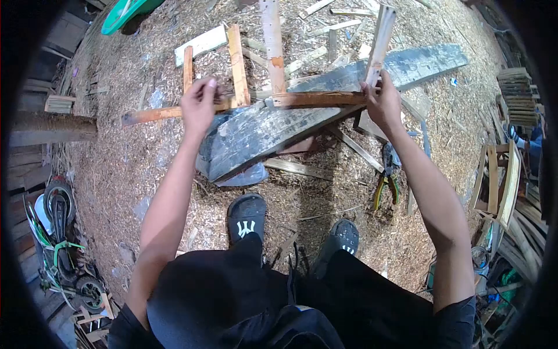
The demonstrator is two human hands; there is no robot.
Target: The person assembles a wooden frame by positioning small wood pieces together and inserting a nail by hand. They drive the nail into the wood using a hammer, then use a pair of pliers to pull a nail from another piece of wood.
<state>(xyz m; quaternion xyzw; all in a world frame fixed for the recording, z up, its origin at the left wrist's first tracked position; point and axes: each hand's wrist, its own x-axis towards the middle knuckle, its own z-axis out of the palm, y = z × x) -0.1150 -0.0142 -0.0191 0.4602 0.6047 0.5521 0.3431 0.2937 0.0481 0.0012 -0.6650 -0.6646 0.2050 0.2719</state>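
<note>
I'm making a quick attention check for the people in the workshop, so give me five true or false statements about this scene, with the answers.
1. The right hand has its fingers on a pale slat. True.
2. The left hand is holding the pliers. False: they lie on the ground, toward the person's right.
3. A wide, weathered plank lies in front of the feet. True.
4. The person is barefoot. False: they wear dark sandals with a white logo.
5. The two-wheeler is at the far right. False: it is at the left side of the view.
</note>
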